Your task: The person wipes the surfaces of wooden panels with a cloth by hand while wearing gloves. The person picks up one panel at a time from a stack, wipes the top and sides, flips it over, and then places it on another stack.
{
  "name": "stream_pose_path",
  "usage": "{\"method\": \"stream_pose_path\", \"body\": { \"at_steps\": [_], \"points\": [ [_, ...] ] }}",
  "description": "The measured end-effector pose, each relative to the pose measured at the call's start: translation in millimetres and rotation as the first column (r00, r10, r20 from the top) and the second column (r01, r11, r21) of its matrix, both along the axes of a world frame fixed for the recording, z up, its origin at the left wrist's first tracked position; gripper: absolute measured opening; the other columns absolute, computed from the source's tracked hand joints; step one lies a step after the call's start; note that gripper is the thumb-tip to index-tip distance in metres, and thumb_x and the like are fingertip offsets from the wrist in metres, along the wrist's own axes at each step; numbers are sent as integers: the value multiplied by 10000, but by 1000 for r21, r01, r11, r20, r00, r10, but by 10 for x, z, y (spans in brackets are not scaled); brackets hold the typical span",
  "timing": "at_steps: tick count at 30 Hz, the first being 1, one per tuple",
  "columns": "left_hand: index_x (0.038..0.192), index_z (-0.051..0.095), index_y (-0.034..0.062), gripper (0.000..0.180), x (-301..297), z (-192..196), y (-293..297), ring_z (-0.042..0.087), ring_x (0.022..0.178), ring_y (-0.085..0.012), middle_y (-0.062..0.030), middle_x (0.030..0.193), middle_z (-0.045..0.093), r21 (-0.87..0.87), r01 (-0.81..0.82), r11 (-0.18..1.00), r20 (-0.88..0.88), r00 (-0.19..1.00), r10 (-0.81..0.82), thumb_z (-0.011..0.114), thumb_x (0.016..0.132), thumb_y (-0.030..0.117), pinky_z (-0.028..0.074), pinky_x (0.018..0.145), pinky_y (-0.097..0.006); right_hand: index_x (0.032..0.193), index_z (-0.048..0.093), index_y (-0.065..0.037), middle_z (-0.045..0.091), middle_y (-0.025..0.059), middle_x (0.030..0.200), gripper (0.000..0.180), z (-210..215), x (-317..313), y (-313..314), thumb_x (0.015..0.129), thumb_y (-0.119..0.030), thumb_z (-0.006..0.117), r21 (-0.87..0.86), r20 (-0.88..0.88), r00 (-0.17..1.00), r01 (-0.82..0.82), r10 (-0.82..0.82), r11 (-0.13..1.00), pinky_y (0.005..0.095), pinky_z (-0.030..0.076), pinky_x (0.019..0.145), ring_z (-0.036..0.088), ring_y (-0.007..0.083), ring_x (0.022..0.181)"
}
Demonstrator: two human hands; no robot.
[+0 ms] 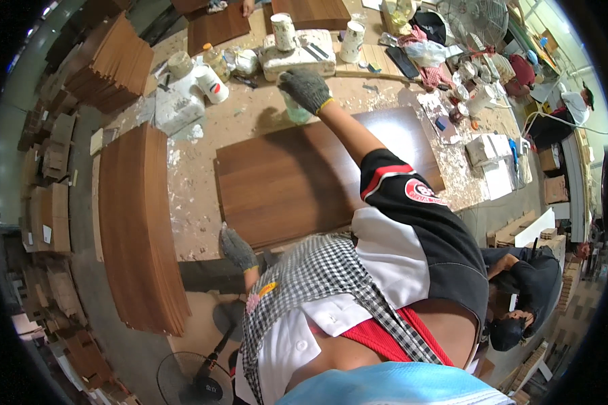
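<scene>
A wood-brown panel [284, 179] lies flat on the worktable in front of me, with light glaring off its right part. Beyond its far edge, my right hand [306, 91] in a grey knit glove is closed around the upper part of a clear greenish bottle [297, 113]. The glove hides the bottle's top. My left hand [238, 250], gloved the same way, is low beside the panel's near left corner. Its fingers are stretched out and I see no object in them.
Stacked brown panels [134, 223] stand at the left, with another stack [111, 64] farther back. White-smeared blocks [297, 64] carry cups along the far side. Cups, cloths and bags clutter the far right. A floor fan [206, 386] is near my left; another person [530, 290] bends at the right.
</scene>
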State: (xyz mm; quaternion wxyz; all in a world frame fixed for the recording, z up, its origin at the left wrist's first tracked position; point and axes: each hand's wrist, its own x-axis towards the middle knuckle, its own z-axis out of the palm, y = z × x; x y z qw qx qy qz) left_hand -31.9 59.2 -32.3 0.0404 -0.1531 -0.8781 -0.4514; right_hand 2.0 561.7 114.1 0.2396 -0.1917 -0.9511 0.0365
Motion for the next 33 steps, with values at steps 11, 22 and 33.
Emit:
{"method": "stream_pose_path", "body": {
  "at_steps": [11, 22, 33],
  "points": [
    [1309, 603, -77, 376, -53, -347, -131, 607, 1205, -371, -245, 1321, 642, 20, 49, 999, -40, 998, -49, 469, 1080, 190, 459, 1062, -425, 1106, 659, -48, 694, 197, 1007, 349, 214, 767, -167, 891, -317, 719, -565, -517, 688, 174, -510, 807, 452, 543, 816, 672, 380, 861],
    [1333, 593, -71, 398, -70, -188, -213, 607, 1205, -384, -260, 1338, 628, -133, 101, 986, -111, 987, -116, 455, 1095, 217, 472, 1055, -433, 1272, 623, -61, 684, 71, 1236, 274, -64, 1424, -481, 1083, -154, 448, -650, -496, 263, -744, -827, 153, 272, 533, 896, 648, 160, 1055],
    [1416, 529, -58, 542, -139, 424, 121, 562, 1274, -415, -269, 1387, 592, -627, 63, 776, -105, 981, -164, 518, 1060, 350, 424, 1113, -451, 1124, 696, -119, 683, 198, 1062, 296, 478, 1090, 396, 894, -304, 686, -369, -324, 877, 228, -355, 901, 457, 541, 860, 678, 387, 962]
  ]
}}
